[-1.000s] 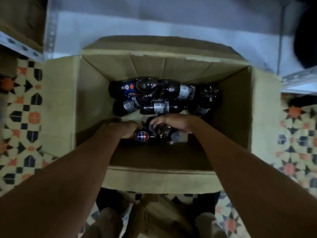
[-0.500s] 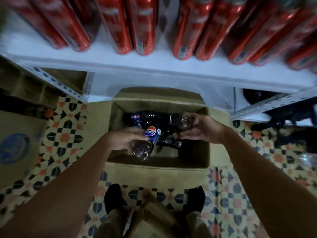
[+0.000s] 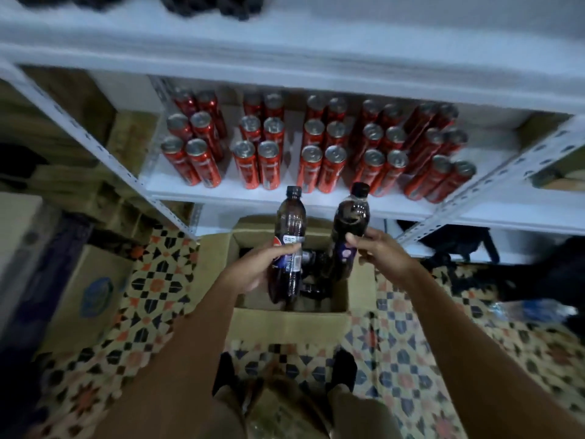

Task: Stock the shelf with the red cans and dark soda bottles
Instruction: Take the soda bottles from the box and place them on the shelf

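My left hand point(image 3: 253, 267) grips a dark soda bottle point(image 3: 288, 229) upright by its labelled middle. My right hand point(image 3: 376, 255) grips a second dark soda bottle point(image 3: 349, 217) the same way, just to the right. Both bottles are raised above the open cardboard box point(image 3: 285, 321) on the floor, where more dark bottles point(image 3: 311, 274) lie. Behind them, rows of red cans point(image 3: 316, 147) stand on the white shelf point(image 3: 285, 198). Dark shapes, blurred, sit on the upper shelf point(image 3: 285, 42).
Cardboard boxes point(image 3: 85, 296) stand on the patterned floor at the left, under brown stacked cartons. Slotted white shelf posts point(image 3: 493, 175) run diagonally on both sides. A dark bag point(image 3: 456, 245) lies under the shelf at the right. My shoes point(image 3: 342, 369) stand just before the box.
Both hands have lifted a bottle each out of the box and turned them upright. The view has tilted up, and the can shelf and upper shelf now show.
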